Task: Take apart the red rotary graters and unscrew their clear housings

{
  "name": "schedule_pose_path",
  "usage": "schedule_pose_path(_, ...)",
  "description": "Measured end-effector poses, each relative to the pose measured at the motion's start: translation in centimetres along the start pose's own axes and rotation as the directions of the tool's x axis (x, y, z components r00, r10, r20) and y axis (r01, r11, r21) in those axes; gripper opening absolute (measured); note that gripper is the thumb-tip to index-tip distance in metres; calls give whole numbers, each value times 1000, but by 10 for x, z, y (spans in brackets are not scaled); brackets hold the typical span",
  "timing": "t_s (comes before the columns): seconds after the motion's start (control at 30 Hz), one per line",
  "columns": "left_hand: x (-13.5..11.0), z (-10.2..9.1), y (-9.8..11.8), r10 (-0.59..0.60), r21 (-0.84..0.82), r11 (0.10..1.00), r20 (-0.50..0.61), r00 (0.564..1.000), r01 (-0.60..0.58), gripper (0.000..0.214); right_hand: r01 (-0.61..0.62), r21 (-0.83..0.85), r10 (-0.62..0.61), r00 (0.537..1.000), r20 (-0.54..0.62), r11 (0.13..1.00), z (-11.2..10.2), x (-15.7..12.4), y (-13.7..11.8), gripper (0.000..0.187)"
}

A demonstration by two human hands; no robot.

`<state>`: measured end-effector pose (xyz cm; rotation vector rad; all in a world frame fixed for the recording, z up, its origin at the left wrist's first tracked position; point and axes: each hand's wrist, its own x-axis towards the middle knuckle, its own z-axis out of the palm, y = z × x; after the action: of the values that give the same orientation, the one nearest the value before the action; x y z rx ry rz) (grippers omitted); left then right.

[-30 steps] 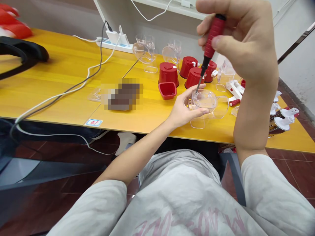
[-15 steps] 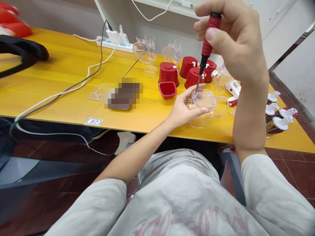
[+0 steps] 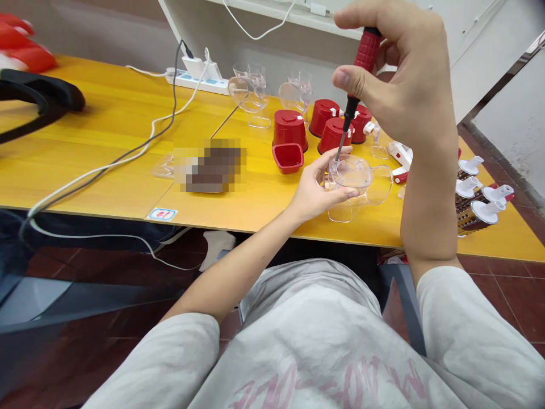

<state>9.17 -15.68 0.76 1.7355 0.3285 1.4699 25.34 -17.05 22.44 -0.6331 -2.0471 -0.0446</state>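
Note:
My left hand (image 3: 317,190) grips a clear plastic part (image 3: 355,173) with a round top and a loop-shaped side, holding it at the table's front edge. Above it, my right hand (image 3: 404,74) has a screwdriver (image 3: 365,54) with a red-and-black handle, tilted slightly. Its thumb and forefinger stand away from the handle, while other fingers stay behind it. The screwdriver's tip meets the left side of the clear part, near my left fingertips. Whether a screw sits under the tip is too small to see.
Several red cups (image 3: 290,129) and a red square tray (image 3: 288,158) stand behind the clear part. More clear parts (image 3: 251,94) are at the back. Metal grater drums (image 3: 487,211) stand at right. Cables (image 3: 140,146) cross the yellow table (image 3: 114,113) from a power strip (image 3: 200,82).
My right thumb has swung off the screwdriver's handle to the left, and the fingers have loosened around it. The screwdriver's tip and the clear part keep their places together.

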Motion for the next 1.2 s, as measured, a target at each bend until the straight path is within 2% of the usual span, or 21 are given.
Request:
schedule_pose_path(0.07, 0, 0, -1, 0, -4, 1000, 9, 1000, 0, 110, -36, 114, 36, 999, 0, 993, 3, -1, -3, 51)
schedule_pose_path(0.17, -1, 0, -4, 15, -21, 1000, 3, 1000, -15, 111, 5, 255, -2, 1000, -12, 967, 6, -3, -3, 56)
schedule_pose_path(0.3, -1, 1, -5, 20, -57, 998, -18, 1000, -21, 107, 85, 130, -85, 996, -5, 988, 3, 1, 6, 37)
schedule_pose_path(0.37, -1, 2, -4, 16, -59, 998, -16, 1000, -17, 107, 107, 64, -105, 994, -33, 992, 1, 3, 9, 38)
schedule_pose_path(0.43, -1, 2, -3, 7, -56, 998, -15, 1000, -8, 108, 74, 105, -71, 997, -28, 992, -1, 3, 9, 36)
schedule_pose_path(0.53, -1, 2, -2, 2, -56, 998, -17, 1000, -3, 109, -21, 305, 20, 1000, 5, 952, 0, 1, 3, 48)
schedule_pose_path(0.6, -2, 2, -1, 4, -62, 998, -18, 1000, -5, 109, -44, 361, 40, 999, 18, 931, 1, 0, 0, 49)
schedule_pose_path(0.7, -2, 3, 0, -5, -64, 998, -20, 1000, 3, 109, 20, 204, -26, 999, 27, 979, 1, 1, 1, 33)
schedule_pose_path(0.8, -2, 3, 0, -9, -60, 998, -15, 1000, 8, 109, 46, 32, -46, 999, 20, 998, -2, 2, 3, 39)
schedule_pose_path(0.87, -1, 2, 0, -3, -60, 998, -11, 1000, 2, 108, 1, 108, -5, 999, 32, 994, -3, 2, 2, 47)
schedule_pose_path(0.93, -1, 2, -1, 5, -54, 999, -8, 1000, -5, 108, -48, 277, 43, 999, 24, 960, -3, 1, -2, 57)
schedule_pose_path(1.0, -1, 2, -1, 11, -44, 999, -7, 1000, -12, 108, -90, 379, 91, 996, 14, 921, -3, 0, -5, 56)
schedule_pose_path(1.07, -1, 2, -1, 15, -38, 999, -4, 1000, -15, 109, -76, 336, 72, 997, 23, 939, -3, -1, -7, 42)
schedule_pose_path(1.13, -1, 2, -1, 9, -41, 999, -6, 1000, -9, 108, -33, 168, 24, 998, 54, 985, -5, -1, -6, 29)
schedule_pose_path(1.2, -1, 3, -1, 1, -48, 999, -13, 1000, -2, 109, 3, 25, -5, 998, 61, 1000, -7, -2, -4, 37)
